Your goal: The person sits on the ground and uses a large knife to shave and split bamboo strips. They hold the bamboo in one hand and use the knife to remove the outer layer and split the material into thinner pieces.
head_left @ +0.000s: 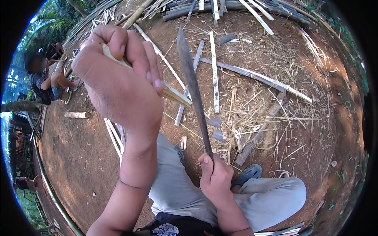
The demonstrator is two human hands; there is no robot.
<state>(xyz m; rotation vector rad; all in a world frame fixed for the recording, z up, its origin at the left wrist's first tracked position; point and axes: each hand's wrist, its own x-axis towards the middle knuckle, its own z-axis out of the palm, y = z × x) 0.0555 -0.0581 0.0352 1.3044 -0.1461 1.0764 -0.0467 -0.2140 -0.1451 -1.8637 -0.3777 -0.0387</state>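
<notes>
My left hand (122,78) is raised high on the left, its fingers wrapped round a bamboo strip (175,95). The strip's pale upper end shows between the thumb and fingers, and its lower part slants down right to the blade. My right hand (215,177) grips the low end of a long dark machete (193,82) in front of my lap. The blade stands nearly upright, its tip leaning up and left. Where strip and blade cross, they look close together; I cannot tell whether they touch.
Split bamboo strips (214,72) and curly shavings (252,114) litter the brown dirt ahead. Bamboo poles (236,6) lie along the far edge. A short log (76,115) lies to the left. A person (47,78) sits farther left. My bent legs (267,200) fill the lower middle.
</notes>
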